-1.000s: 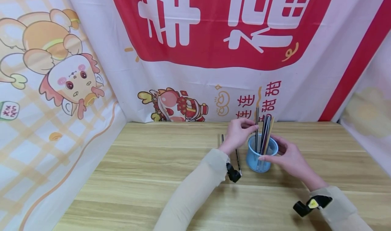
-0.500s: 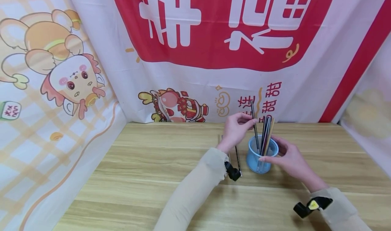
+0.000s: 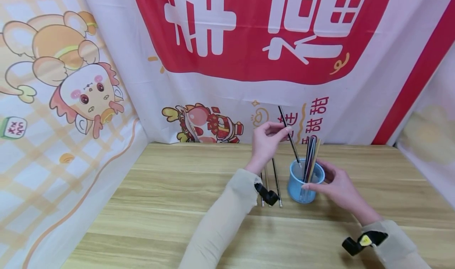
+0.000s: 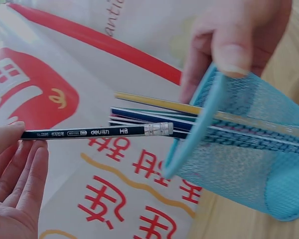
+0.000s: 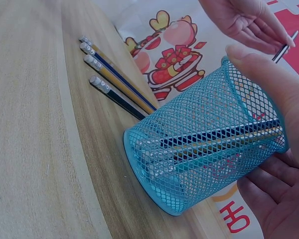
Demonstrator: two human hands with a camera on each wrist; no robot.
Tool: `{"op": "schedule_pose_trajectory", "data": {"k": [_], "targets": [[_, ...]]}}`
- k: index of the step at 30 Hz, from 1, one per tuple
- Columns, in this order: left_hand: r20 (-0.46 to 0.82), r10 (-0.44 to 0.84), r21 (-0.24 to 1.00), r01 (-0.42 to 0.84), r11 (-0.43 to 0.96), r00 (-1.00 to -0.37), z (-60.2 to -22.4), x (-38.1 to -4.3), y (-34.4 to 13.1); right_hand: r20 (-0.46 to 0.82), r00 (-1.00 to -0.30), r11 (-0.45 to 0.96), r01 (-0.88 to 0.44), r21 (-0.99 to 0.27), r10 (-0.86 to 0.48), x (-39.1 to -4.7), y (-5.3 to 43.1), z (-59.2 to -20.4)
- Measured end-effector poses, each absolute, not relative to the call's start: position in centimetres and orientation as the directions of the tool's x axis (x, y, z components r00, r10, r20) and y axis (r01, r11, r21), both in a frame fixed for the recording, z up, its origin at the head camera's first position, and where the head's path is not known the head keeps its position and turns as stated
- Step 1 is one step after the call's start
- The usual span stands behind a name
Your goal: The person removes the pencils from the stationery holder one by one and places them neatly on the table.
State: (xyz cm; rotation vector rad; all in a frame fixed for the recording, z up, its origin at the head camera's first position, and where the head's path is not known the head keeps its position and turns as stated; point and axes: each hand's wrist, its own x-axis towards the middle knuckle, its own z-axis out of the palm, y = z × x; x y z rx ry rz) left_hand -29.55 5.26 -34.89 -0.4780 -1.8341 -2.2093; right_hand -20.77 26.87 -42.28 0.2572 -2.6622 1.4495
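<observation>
A black HB pencil (image 4: pixel 89 132) with a silver ferrule and eraser is pinched between the thumb and fingers of my left hand (image 3: pixel 264 146). It leans in the head view, its eraser end right at the rim of a light blue mesh pencil cup (image 5: pixel 189 149). My right hand (image 3: pixel 339 186) grips that cup at the right, thumb at the near side and fingers behind. Several dark and yellow pencils (image 4: pixel 154 112) stand inside the cup, leaning against its right side. Left of the cup, several more pencils (image 5: pixel 120 87) lie side by side on the table, eraser ends toward me.
The wood-grain table (image 3: pixel 170 205) ends at a white and red printed cloth (image 3: pixel 220 87) hanging behind it. Another printed cloth (image 3: pixel 117 150) with cartoon figures hangs along the left side. Each wrist carries a small black camera (image 3: pixel 268 195).
My left hand has drawn the black pencil up and to the left, from inside the cup to its rim, tilting it. My right hand stays on the cup.
</observation>
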Motion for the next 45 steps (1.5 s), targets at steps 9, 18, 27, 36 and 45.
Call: {"op": "schedule_pose_trajectory", "data": {"k": [9, 18, 27, 36, 45], "targets": [[0.393, -0.012, 0.906, 0.389, -0.163, -0.920, -33.9, -29.8, 3.4, 0.161, -0.982, 0.534, -0.188, -0.824, -0.097, -20.8, 26.9, -42.4], [0.362, -0.023, 0.923, 0.362, -0.127, -0.932, -34.4, -30.4, 0.9, 0.156, -0.983, 0.533, -0.182, -0.826, -0.094, -20.8, 27.0, -42.6], [0.352, -0.027, 0.931, 0.353, -0.089, -0.936, -35.4, -31.2, -1.1, 0.151, -0.984, 0.529, -0.177, -0.830, -0.094, -20.8, 27.0, -42.4], [0.327, -0.043, 0.942, 0.329, -0.067, -0.944, -36.3, -31.5, -2.8, 0.151, -0.984, 0.526, -0.179, -0.831, -0.096, -20.9, 27.0, -42.4], [0.256, -0.038, 0.966, 0.257, -0.022, -0.966, -37.6, -31.8, -4.8, 0.140, -0.985, 0.525, -0.170, -0.834, -0.098, -20.8, 27.0, -42.2]]}}
